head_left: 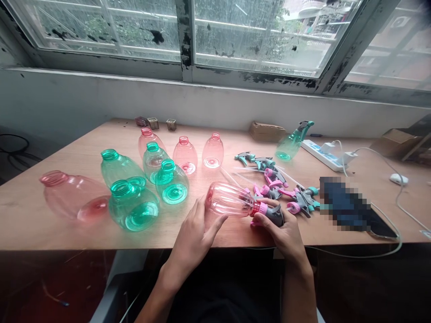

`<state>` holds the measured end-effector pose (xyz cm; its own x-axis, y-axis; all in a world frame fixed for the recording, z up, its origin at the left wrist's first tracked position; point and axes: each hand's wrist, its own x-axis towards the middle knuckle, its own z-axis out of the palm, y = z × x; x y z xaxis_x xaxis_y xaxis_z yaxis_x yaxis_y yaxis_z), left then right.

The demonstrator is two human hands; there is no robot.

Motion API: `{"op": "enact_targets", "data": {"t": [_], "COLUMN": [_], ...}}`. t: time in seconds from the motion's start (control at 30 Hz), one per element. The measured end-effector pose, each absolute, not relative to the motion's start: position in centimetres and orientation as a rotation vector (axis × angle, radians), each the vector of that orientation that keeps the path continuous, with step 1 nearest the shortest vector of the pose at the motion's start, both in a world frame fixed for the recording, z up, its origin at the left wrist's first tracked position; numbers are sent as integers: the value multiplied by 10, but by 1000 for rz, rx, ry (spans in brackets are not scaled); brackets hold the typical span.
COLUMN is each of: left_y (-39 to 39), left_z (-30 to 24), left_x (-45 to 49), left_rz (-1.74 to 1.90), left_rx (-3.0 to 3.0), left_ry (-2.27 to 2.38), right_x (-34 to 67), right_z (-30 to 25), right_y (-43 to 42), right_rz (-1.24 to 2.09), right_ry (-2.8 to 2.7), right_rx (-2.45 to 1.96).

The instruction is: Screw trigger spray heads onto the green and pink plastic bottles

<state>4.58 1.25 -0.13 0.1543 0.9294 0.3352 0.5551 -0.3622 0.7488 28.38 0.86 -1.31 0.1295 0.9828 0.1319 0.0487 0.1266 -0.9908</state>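
Observation:
A pink transparent bottle (230, 199) lies on its side near the front edge of the wooden table (40, 224). My left hand (195, 233) rests against the bottle's body with fingers stretched along it. My right hand (281, 231) is closed around the grey and pink spray trigger head (271, 211) that sits at the bottle's neck. Just beyond lies a pile of loose spray trigger heads (283, 190) in pink, teal and grey.
Several open pink and green bottles (153, 177) stand and lie at the table's left. A green bottle with a trigger (292, 141) lies at the back right beside a white power strip (325, 154). A blurred dark object (350, 208), cardboard boxes and a white mouse (399, 179) sit to the right.

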Motion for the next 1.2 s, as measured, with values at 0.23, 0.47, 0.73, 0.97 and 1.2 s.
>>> {"op": "enact_targets", "data": {"t": [0.23,0.47,0.73,0.97,1.2], "left_y": [13,14,14,13,14], "left_z": [-3,-4,-3,-2,-2], "left_x": [45,46,46,46,47], "left_rz": [1088,1092,1066,1052,1057], "left_rx": [1983,1984,1974,1965,1977], "left_ry": [1425,1421,1444,1445,1458], "right_x": [287,286,285,286,286], "right_z": [-10,-9,-11,-12,-12], "right_y": [8,8,10,10,10], "right_rz": [1048,1070,1051,1043,1044], "right_ry": [-1211,-1197,-1192,-1211,-1218], "right_rx": [-1199,-1174,-1161,-1157,-1164]}}
